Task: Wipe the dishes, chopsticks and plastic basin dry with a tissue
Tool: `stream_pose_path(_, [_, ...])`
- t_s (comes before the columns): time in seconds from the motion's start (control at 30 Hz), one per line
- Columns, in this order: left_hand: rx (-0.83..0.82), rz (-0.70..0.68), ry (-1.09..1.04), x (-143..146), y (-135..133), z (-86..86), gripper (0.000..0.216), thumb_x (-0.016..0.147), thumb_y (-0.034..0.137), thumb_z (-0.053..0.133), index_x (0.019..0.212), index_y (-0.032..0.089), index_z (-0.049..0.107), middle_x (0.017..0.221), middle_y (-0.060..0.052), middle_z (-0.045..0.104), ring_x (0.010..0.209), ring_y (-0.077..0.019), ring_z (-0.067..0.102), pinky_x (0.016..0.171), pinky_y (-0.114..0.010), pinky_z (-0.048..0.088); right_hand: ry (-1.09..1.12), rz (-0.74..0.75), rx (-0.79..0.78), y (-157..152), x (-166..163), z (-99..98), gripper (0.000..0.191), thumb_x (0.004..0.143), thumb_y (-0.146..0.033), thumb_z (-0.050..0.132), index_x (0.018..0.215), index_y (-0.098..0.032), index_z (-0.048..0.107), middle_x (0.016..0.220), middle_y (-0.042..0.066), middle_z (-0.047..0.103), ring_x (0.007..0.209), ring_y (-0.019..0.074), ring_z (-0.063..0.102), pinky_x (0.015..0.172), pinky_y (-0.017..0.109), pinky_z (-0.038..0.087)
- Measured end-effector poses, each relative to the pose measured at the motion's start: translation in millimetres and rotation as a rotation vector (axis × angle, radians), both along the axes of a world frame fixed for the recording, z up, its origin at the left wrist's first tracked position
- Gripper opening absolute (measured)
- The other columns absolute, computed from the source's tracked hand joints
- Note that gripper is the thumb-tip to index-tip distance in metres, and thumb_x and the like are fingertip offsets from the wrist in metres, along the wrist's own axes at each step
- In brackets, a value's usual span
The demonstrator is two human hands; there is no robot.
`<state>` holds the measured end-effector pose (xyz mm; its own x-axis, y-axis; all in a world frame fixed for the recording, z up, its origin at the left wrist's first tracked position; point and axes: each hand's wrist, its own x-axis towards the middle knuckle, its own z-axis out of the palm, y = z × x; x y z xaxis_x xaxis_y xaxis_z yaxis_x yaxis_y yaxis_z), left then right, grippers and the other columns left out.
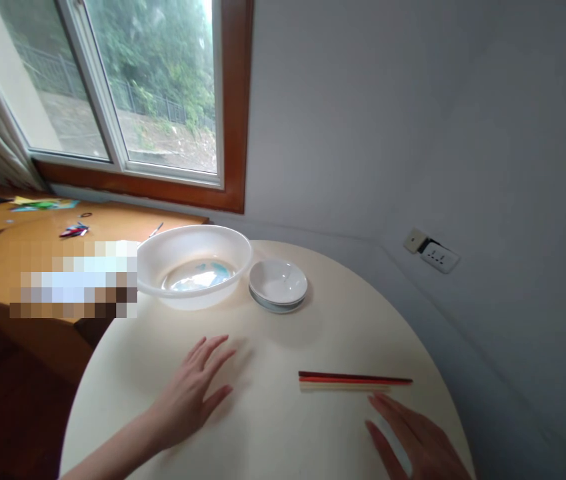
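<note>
My left hand (195, 383) hovers over the left part of the round white table (273, 427), fingers apart and nothing in them. On the right, my right hand (407, 433) is partly cut off by the lower edge, its thumb and fingers apart. Its fingertips are close to several chopsticks (353, 380) lying side by side, dark brown, red and cream. Whether they touch the chopsticks I cannot tell. Farther back, two stacked white dishes (277, 283) sit beside a large translucent plastic basin (195, 267), which has a bright, bluish reflection at its bottom.
A brown wooden desk (113, 220) adjoins the table at the left, with pens (75, 230) and colourful papers (37, 204) on it. Behind is a window (163, 87) with a wooden frame. A wall socket (440, 257) is on the grey wall at the right.
</note>
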<state>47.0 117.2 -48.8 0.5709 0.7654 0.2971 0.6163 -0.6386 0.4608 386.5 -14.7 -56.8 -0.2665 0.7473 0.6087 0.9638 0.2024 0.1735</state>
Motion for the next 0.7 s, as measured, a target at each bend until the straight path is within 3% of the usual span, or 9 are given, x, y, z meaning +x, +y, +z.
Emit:
stream_pose_path(0.1, [0.094,-0.122,0.264,-20.4,-0.2,7.0,0.066,0.084,0.04,0.045,0.141,0.03,0.016,0.147,-0.008,0.026,0.132,-0.0316,0.026,0.105,-0.055,0.018,-0.072,0.187,-0.069,21.3,-44.3,13.5,0.06,0.087,-0.04,0.041,0.14,-0.016,0.024,0.125,0.01,0.055,0.112,0.0234,0.052,0.086,0.037,0.04])
stream_pose_path(0.2, [0.027,-0.201,0.342,-36.3,-6.8,15.8,0.071,0.085,0.045,0.042,0.141,0.034,0.001,0.148,-0.005,0.018,0.133,-0.0317,0.02,0.105,-0.057,0.014,-0.152,0.344,-0.154,33.5,-79.0,-10.7,0.072,0.085,-0.057,0.034,0.142,-0.017,0.017,0.131,0.011,0.048,0.118,0.028,0.046,0.09,0.042,0.036])
stream_pose_path(0.37, [-0.056,-0.286,0.369,-51.9,-22.0,10.8,0.07,0.084,0.049,0.041,0.14,0.035,0.002,0.148,-0.002,0.014,0.134,-0.0315,0.018,0.106,-0.054,0.014,-0.153,0.394,-0.225,34.3,-98.9,-63.6,0.081,0.083,-0.063,0.032,0.142,-0.015,0.007,0.13,0.013,0.049,0.117,0.0283,0.047,0.092,0.042,0.035])
stream_pose_path(0.57, [-0.066,-0.311,0.4,-58.5,-25.8,-18.1,0.07,0.084,0.051,0.039,0.141,0.033,0.002,0.149,-0.003,0.012,0.136,-0.029,0.014,0.107,-0.053,0.002,-0.075,0.363,-0.452,25.1,-104.0,-59.1,0.075,0.085,-0.055,0.035,0.142,-0.018,0.003,0.141,0.011,0.033,0.125,0.0291,0.038,0.098,0.046,0.03])
stream_pose_path(0.7, [-0.03,-0.306,0.379,-58.9,-25.5,-18.8,0.07,0.084,0.051,0.04,0.141,0.033,0.003,0.148,-0.003,0.014,0.135,-0.0287,0.017,0.108,-0.051,0.004,-0.09,0.324,-0.411,28.2,-105.3,-65.5,0.078,0.084,-0.056,0.037,0.142,-0.019,0.001,0.138,0.009,0.037,0.123,0.0268,0.041,0.097,0.043,0.032])
